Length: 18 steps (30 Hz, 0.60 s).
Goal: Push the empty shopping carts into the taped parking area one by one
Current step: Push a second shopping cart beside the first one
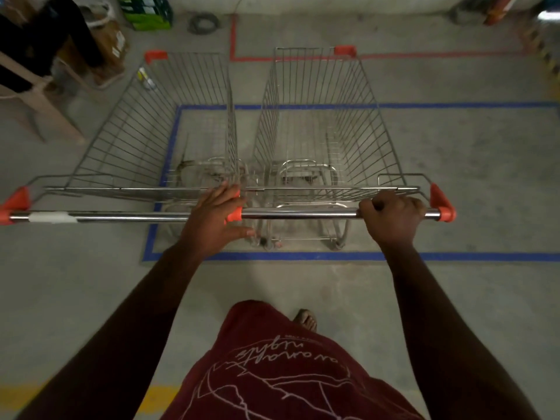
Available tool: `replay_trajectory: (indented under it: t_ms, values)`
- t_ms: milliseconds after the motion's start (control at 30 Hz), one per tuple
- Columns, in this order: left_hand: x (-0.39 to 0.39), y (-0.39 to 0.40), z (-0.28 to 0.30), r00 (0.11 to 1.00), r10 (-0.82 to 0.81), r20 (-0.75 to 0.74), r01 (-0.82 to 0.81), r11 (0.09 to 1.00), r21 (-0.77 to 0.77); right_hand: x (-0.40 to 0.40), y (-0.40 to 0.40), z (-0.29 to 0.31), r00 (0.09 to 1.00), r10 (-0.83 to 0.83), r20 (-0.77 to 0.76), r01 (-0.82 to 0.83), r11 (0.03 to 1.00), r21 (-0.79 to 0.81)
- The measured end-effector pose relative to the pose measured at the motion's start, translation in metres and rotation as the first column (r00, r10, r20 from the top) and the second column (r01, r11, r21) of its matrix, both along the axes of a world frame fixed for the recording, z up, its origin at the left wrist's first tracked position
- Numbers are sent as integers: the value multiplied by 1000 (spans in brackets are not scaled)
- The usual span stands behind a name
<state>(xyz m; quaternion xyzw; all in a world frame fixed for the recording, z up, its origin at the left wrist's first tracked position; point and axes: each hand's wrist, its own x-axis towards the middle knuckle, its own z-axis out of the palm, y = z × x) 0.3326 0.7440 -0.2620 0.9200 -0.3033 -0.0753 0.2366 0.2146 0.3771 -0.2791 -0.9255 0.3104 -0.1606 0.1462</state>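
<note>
two empty wire shopping carts stand side by side. right cart (327, 131) sits mostly within the blue taped rectangle (333, 256); left cart (145, 131) straddles its left edge. right hand (392, 215) grips the right cart's handle bar (297, 214); left hand (216, 218) wraps the bar ends where both handles meet. judged: parking nearly done for the right cart, the left needs shifting inward.

Left cart (145, 131) handle end cut by frame edge; left hand (212, 216) fingers' grip unclear
</note>
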Motion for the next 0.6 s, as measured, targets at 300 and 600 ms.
replay_trajectory:
  t_ms: [300, 600]
  values:
    - [1, 3, -4, 999, -11, 36, 11, 1000, 6, -12, 2, -5, 993, 63, 96, -63, 998, -4]
    - [-15, 14, -12, 962, 222, 160, -194, 966, -170, -24, 33, 9, 975, 154, 160, -155, 988, -4]
